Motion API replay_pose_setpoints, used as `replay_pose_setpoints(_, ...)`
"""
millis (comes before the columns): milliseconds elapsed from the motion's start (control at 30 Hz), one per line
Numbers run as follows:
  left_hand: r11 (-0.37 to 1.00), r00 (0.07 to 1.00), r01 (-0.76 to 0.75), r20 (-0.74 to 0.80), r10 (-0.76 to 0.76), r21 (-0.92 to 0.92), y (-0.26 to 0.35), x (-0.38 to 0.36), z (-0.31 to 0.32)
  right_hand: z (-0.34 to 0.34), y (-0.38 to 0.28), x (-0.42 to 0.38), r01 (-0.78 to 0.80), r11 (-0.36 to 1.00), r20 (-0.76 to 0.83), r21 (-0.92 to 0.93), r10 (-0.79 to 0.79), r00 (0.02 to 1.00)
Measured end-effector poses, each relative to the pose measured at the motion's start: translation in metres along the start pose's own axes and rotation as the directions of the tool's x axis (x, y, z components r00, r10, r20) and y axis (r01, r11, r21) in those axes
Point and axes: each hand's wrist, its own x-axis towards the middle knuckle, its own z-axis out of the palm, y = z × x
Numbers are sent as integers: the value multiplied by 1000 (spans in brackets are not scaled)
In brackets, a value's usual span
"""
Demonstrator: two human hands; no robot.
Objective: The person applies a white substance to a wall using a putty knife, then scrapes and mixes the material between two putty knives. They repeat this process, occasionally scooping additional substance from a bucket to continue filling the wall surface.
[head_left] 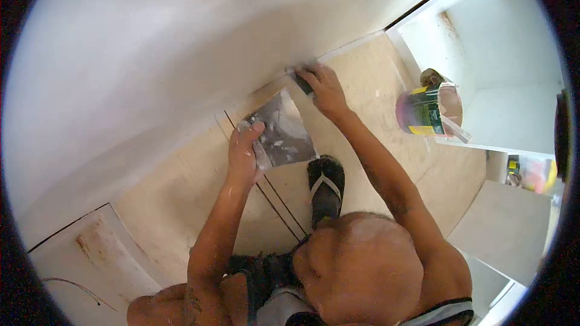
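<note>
My left hand is closed on the handle side of a flat metal plastering trowel, its grey face smeared with whitish filler. My right hand reaches farther forward, fingers wrapped round a dark-bladed putty knife. The knife is close against the foot of the white wall, where the wall meets the floor; its tip is blurred. The trowel's far corner lies just left of and below the knife.
A paint bucket with a whitish stick at its mouth stands to the right, beside a white recess. My sandalled foot rests on the tan floor. Dark lines cross the floor. A rust-stained white panel is at lower left.
</note>
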Motion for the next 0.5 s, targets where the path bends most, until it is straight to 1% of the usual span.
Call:
replay_pose_setpoints(33, 1000, 1000, -1, 0, 1, 3, -2, 0, 3, -12, -8, -8, -83, 996, 213, 41, 73, 974)
replay_pose_setpoints(67, 998, 1000, 26, -2, -27, -51, -3, 0, 6, -23, -20, -16, -85, 995, 207, 43, 74, 976)
replay_pose_setpoints(100, 994, 999, 52, 0, -52, -100, -4, 3, 11, -42, -37, -18, -181, 952, 64, 246, 170, 983)
replay_pose_setpoints(133, 995, 999, 48, 0, -49, -87, -11, 5, 13, -60, -54, -22, -234, 860, -57, 453, 290, 955)
replay_pose_setpoints(200, 928, 973, 143, -121, -195, -344, -30, 8, 12, -88, -90, -36, -131, 826, -171, 549, 264, 949)
replay_pose_setpoints(233, 941, 973, 154, -121, -198, -302, -37, 11, 12, -94, -100, -38, -136, 816, -200, 561, 293, 935)
replay_pose_setpoints(267, 925, 965, 200, -100, -243, -324, -44, 12, 13, -99, -109, -39, 59, 729, -258, 682, 165, 952)
replay_pose_setpoints(300, 908, 955, 243, -79, -285, -342, -45, 11, 15, -96, -109, -40, 166, 668, -322, 726, 116, 940)
replay_pose_setpoints(333, 923, 956, 248, -82, -283, -296, -38, 7, 26, -92, -109, -41, 272, 596, -384, 755, 67, 921)
replay_pose_setpoints(367, 987, 985, 159, -67, -159, -14, -32, 2, 37, -79, -98, -48, 4, 664, -131, 748, 141, 981)
replay_pose_setpoints(400, 964, 999, 43, -8, -42, 263, -25, -1, 50, -71, -86, -54, -122, 682, -23, 721, 199, 980)
replay_pose_setpoints(433, 953, 999, 34, 8, -38, 300, -19, -5, 58, -64, -74, -61, -243, 695, 85, 677, 254, 963)
replay_pose_setpoints(500, 845, 991, -47, 128, -26, 532, -10, -13, 69, -54, -61, -77, -333, 575, 49, 747, 452, 891)
